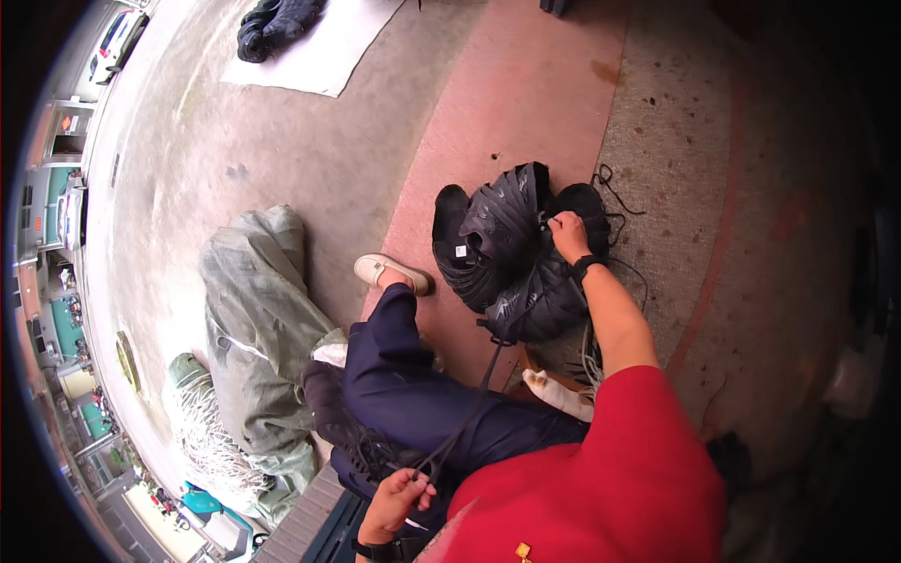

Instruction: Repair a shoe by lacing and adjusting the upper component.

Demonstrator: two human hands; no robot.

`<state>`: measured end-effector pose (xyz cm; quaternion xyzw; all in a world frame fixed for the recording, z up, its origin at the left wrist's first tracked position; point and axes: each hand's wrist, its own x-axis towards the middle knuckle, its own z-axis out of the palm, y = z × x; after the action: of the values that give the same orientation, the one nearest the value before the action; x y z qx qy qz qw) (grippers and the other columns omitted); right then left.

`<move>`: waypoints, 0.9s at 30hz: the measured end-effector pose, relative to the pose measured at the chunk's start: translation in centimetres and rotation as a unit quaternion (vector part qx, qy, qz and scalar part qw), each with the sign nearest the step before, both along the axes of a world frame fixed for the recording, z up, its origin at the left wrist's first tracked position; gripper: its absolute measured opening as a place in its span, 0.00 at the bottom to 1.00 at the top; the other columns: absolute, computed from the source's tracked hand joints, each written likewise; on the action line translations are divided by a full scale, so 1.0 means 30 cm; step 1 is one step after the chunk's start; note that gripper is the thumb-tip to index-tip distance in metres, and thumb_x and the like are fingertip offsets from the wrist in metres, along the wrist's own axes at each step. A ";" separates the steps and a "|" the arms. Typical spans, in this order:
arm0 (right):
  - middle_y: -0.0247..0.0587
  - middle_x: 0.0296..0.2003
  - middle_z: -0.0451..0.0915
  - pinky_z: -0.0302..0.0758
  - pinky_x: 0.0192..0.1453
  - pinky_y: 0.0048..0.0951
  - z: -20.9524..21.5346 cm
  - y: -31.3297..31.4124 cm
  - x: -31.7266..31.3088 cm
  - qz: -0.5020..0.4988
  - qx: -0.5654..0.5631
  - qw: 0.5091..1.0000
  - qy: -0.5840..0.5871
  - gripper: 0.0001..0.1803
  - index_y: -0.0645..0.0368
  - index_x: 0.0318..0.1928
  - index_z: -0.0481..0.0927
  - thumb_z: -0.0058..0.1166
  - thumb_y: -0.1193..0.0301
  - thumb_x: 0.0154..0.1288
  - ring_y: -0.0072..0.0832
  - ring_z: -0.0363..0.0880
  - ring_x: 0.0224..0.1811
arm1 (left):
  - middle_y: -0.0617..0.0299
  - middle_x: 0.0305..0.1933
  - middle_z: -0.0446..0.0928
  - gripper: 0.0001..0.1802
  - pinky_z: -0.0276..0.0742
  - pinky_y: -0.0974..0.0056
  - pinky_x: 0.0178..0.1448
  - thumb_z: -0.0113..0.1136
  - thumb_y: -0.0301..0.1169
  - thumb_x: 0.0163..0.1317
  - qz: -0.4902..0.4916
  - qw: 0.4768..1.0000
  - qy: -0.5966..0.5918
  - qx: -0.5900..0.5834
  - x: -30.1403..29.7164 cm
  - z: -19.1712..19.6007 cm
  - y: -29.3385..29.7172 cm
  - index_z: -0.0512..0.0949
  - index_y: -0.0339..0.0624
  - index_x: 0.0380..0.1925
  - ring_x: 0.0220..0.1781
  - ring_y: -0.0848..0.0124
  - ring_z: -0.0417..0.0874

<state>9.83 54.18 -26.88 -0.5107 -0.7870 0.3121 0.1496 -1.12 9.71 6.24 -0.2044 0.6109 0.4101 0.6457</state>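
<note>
Black shoe uppers (pixel 507 225), nested in curved stacks, lie in a bundle on the floor ahead of me; a small white label shows on one. My right hand (pixel 569 235) is closed on the bundle's right side, its fingertips partly hidden against the black material. From the near side of the bundle a black cord (pixel 479 399) runs across my thigh to my left hand (pixel 404 497). That hand pinches the cord at my lap. A thin white tip (pixel 417 524) sticks out below its fingers. More black uppers (pixel 336 413) rest beside my left leg.
To my left stand a large grey-green sack (pixel 258 319) and a bundle of pale strings (pixel 211 422). Loose black laces (pixel 615 202) trail right of the uppers. Farther off, a dark bundle (pixel 277 26) lies on a white sheet (pixel 343 56). My beige shoe (pixel 389 272) is near the uppers.
</note>
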 end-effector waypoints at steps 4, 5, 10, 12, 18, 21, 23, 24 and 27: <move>0.42 0.22 0.74 0.68 0.37 0.32 0.290 0.118 0.063 -0.053 -0.042 0.982 0.175 0.12 0.62 0.26 0.74 0.46 0.66 0.58 0.37 0.72 0.28 | 0.67 0.24 0.68 0.09 0.59 0.78 0.24 0.47 0.25 0.61 0.032 0.998 -0.012 -0.051 0.006 -0.004 -0.015 0.70 0.36 0.41 0.19 0.81 0.62; 0.39 0.19 0.73 0.67 0.34 0.30 0.407 0.163 0.090 -0.054 -0.069 0.969 0.233 0.12 0.62 0.26 0.73 0.44 0.66 0.60 0.30 0.71 0.24 | 0.71 0.22 0.66 0.09 0.57 0.78 0.23 0.49 0.30 0.61 0.010 0.999 0.001 -0.041 0.010 0.001 -0.010 0.72 0.38 0.40 0.18 0.83 0.60; 0.27 0.16 0.66 0.61 0.25 0.18 1.151 0.237 0.068 0.017 -0.121 0.908 0.402 0.10 0.59 0.33 0.74 0.47 0.66 0.62 0.14 0.61 0.18 | 0.74 0.18 0.60 0.10 0.54 0.76 0.22 0.51 0.34 0.61 -0.064 0.997 0.023 0.022 0.005 0.023 -0.058 0.74 0.38 0.33 0.18 0.83 0.57; 0.27 0.16 0.67 0.62 0.25 0.18 1.368 0.221 0.074 0.099 -0.132 0.908 0.384 0.10 0.61 0.34 0.75 0.48 0.66 0.62 0.15 0.62 0.18 | 0.73 0.17 0.60 0.09 0.55 0.76 0.22 0.50 0.32 0.62 -0.009 0.997 0.040 0.068 -0.011 0.034 -0.063 0.72 0.37 0.34 0.17 0.82 0.57; 0.25 0.19 0.70 0.63 0.23 0.18 1.519 -0.084 -0.039 0.440 0.015 0.894 0.082 0.10 0.64 0.36 0.78 0.48 0.70 0.61 0.13 0.65 0.19 | 0.65 0.18 0.65 0.08 0.62 0.72 0.22 0.46 0.30 0.63 0.107 0.958 0.123 0.234 -0.073 0.118 -0.027 0.69 0.37 0.37 0.16 0.74 0.65; 0.36 0.21 0.75 0.67 0.25 0.22 1.679 -0.309 -0.053 0.520 -0.050 0.852 0.019 0.09 0.64 0.35 0.78 0.50 0.71 0.59 0.18 0.70 0.21 | 0.59 0.25 0.72 0.08 0.69 0.67 0.26 0.45 0.30 0.63 0.159 0.919 0.137 0.334 -0.104 0.140 -0.002 0.68 0.36 0.36 0.22 0.67 0.74; 0.45 0.24 0.78 0.70 0.28 0.26 1.755 -0.443 -0.077 0.583 -0.043 0.811 -0.002 0.09 0.64 0.36 0.78 0.51 0.71 0.58 0.22 0.74 0.23 | 0.56 0.29 0.74 0.08 0.72 0.66 0.29 0.44 0.29 0.64 0.204 0.898 0.134 0.366 -0.109 0.149 0.028 0.68 0.35 0.37 0.26 0.65 0.77; 0.46 0.23 0.77 0.70 0.29 0.27 1.793 -0.512 -0.101 0.627 -0.082 0.774 -0.042 0.09 0.64 0.36 0.78 0.51 0.72 0.57 0.25 0.74 0.23 | 0.54 0.33 0.75 0.08 0.73 0.66 0.33 0.44 0.29 0.64 0.221 0.891 0.132 0.373 -0.105 0.157 0.006 0.69 0.35 0.37 0.31 0.64 0.78; 0.43 0.17 0.73 0.66 0.22 0.24 1.790 -0.658 -0.166 0.741 -0.075 0.667 -0.032 0.06 0.61 0.35 0.78 0.50 0.74 0.58 0.22 0.69 0.16 | 0.52 0.40 0.76 0.08 0.73 0.65 0.42 0.44 0.29 0.64 0.240 0.866 0.138 0.416 -0.079 0.181 0.031 0.69 0.36 0.38 0.40 0.63 0.78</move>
<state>4.84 34.44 26.83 0.2214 -0.8846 0.3611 -0.1951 -3.49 10.64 11.67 0.0019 0.3984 0.7926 0.4616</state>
